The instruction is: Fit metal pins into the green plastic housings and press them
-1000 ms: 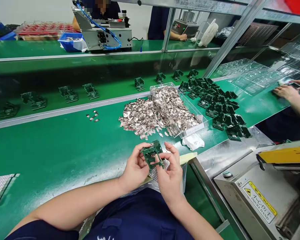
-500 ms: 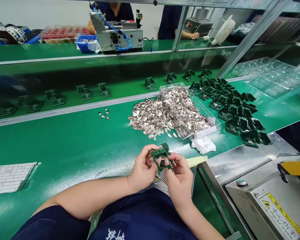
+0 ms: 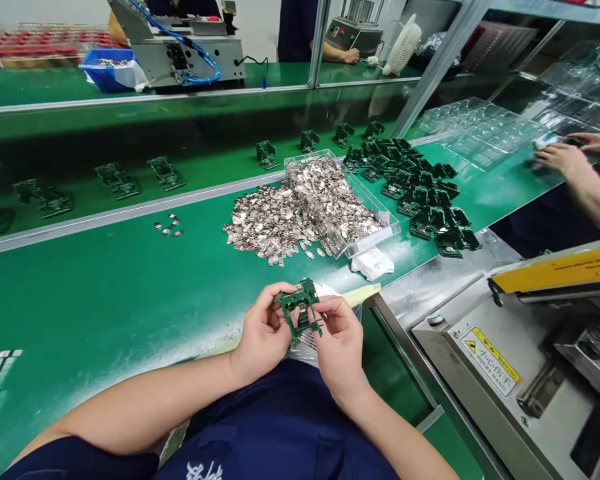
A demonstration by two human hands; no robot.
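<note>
Head camera view: I held a dark green plastic frame [image 3: 300, 300] just above the near edge of the green workbench [image 3: 105, 300], my left hand [image 3: 263, 333] and right hand [image 3: 341, 353] each pinching one side of it between thumb and fingertips. Much looked left to do, since a big heap of small metal clips [image 3: 265, 223] lay beside and inside a clear plastic tray [image 3: 362, 190], while many green frames [image 3: 410, 193] crowded past the tray and others stood spaced in a row [image 3: 165, 172] beyond the metal rail [image 3: 130, 213]. I could not tell whether any frame already carried a clip.
</note>
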